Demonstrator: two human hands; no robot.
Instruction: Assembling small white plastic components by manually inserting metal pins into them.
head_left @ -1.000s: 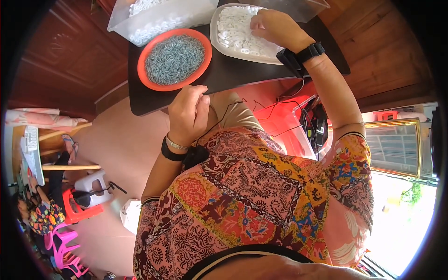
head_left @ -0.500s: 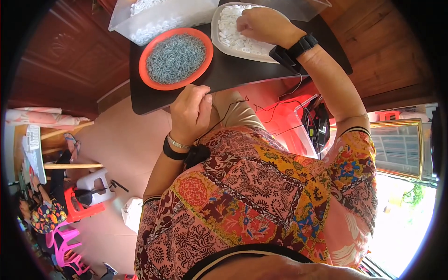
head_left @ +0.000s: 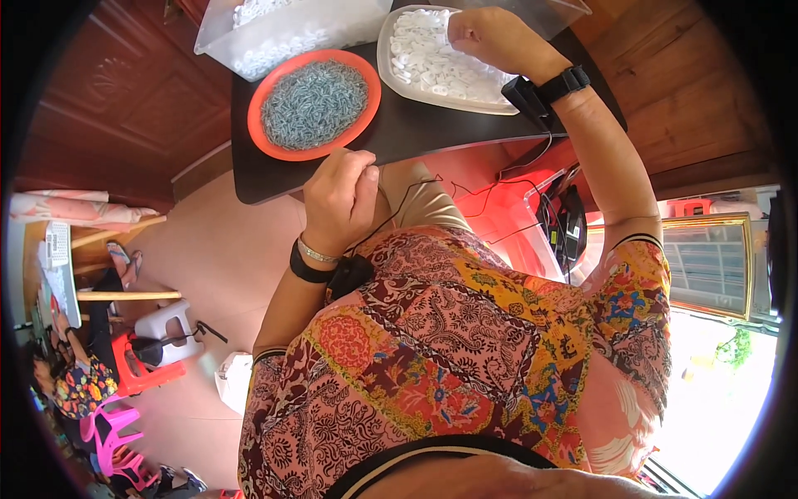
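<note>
My right hand (head_left: 497,41) is over the right side of a shallow white tray (head_left: 455,101) that holds many small white plastic pieces (head_left: 422,58). Its fingers are curled in, and their tips are hidden, so what they grip does not show. By the front edge of the black table, my left hand (head_left: 339,198) is closed with the thumb against the curled fingers. Anything inside it is out of sight. Just beyond that hand sits an orange-red plate (head_left: 259,133) heaped with small grey-blue screw-like pieces (head_left: 314,104).
A clear bin (head_left: 218,37) with more white pieces stands behind the plate on the black table (head_left: 253,179). Thin black cables run from my wrists past a red plastic container (head_left: 515,229) under the table. At far left are a person (head_left: 87,374) and red and pink stools (head_left: 116,428).
My right hand has shifted right across the tray, uncovering more white pieces. My left hand stays closed in nearly the same place.
</note>
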